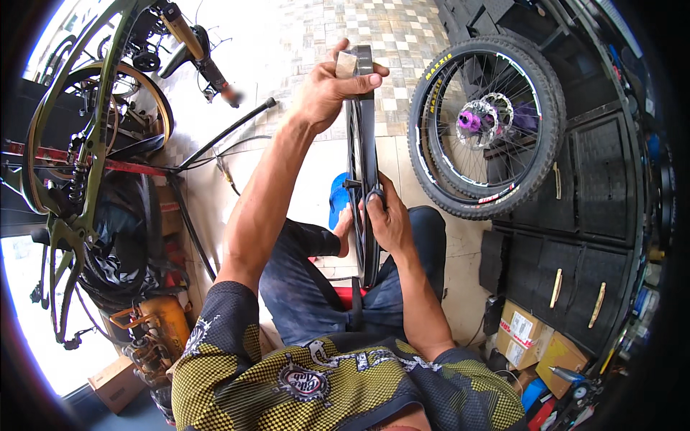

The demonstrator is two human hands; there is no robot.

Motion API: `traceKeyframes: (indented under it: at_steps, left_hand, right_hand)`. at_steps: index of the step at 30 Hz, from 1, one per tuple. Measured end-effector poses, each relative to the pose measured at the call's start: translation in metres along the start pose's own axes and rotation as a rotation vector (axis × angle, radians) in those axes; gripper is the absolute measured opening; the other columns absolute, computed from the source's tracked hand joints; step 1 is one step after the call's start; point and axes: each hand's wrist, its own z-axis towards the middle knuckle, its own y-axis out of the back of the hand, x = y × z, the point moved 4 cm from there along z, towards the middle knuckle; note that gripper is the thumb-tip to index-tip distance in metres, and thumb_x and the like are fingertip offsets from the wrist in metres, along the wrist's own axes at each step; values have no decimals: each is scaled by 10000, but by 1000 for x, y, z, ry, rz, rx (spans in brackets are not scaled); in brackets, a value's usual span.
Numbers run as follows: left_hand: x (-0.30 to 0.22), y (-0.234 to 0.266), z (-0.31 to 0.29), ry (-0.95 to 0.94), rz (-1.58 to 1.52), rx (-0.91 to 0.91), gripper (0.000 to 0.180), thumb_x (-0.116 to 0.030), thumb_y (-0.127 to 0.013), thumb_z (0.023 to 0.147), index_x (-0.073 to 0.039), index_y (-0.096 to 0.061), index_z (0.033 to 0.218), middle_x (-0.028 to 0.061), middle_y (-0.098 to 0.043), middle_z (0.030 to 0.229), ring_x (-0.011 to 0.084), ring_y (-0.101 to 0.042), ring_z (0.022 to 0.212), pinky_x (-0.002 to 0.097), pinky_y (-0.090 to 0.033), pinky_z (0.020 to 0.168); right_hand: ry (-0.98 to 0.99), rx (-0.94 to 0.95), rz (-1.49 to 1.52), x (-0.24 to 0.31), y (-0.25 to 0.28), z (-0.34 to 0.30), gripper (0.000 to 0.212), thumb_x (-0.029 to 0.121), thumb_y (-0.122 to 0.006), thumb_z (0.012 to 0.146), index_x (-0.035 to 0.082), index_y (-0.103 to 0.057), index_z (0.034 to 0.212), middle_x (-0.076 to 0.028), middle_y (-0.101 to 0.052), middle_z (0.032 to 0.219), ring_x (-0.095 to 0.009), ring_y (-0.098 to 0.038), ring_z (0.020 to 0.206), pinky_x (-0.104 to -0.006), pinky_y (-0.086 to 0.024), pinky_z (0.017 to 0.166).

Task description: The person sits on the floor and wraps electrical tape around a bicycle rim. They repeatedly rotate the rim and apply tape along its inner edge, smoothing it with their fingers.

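A bare bicycle wheel [367, 248] stands edge-on between my knees, its narrow rim running away from me. At its far end, my left hand [332, 90] is closed around a roll of dark tape [364, 59] with a pale core. From that roll a greyish strip of tape [369, 129] stretches down along the rim toward me. Closer in, my right hand [389, 223] grips the rim from the right side, thumb pressed on top. Under that thumb is a small dark bit that I cannot make out.
Two knobbly-tyred wheels [489, 126] with purple hubs are at the right, beside black cabinets [600, 179]. A green bike frame [93, 172] and a black stand leg [192, 226] occupy the left. Cardboard boxes [519, 334] sit low at the right; an orange compressor [165, 323] stands lower left.
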Motion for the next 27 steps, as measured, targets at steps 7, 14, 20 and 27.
traceKeyframes:
  at_steps: [7,14,20,27]
  left_hand:
    - [-25,-14,42,-15,-46,1,451,-303,-915,873,64,-798,1107,176,-700,1245,233,-705,1087,381,-568,964]
    - [1,4,81,-25,-283,-88,369,-318,-854,932,-44,-807,1175,71,-800,1059,207,-747,990,364,-564,1012]
    - [-21,21,113,25,-200,161,419,-411,-779,990,-69,-750,1230,21,-788,1146,157,-733,1088,381,-548,1046]
    - [-27,23,140,-493,489,-91,283,-205,-899,845,-103,-856,1105,171,-781,1166,251,-658,1240,488,-381,1232]
  right_hand:
    - [-43,53,139,-2,5,5,504,263,-492,1099,9,-494,1535,-51,-716,997,-107,-669,823,-275,-563,741]
    - [-18,3,42,-13,6,6,647,407,-526,1065,-30,-477,1539,-185,-746,943,-315,-774,880,-420,-586,781]
    - [-2,23,59,1,8,6,630,385,-503,1086,-26,-447,1560,-125,-748,810,-284,-772,769,-395,-590,742]
    - [-11,-6,22,-8,10,5,665,442,-491,1087,-14,-452,1569,-183,-760,900,-329,-777,819,-421,-594,753]
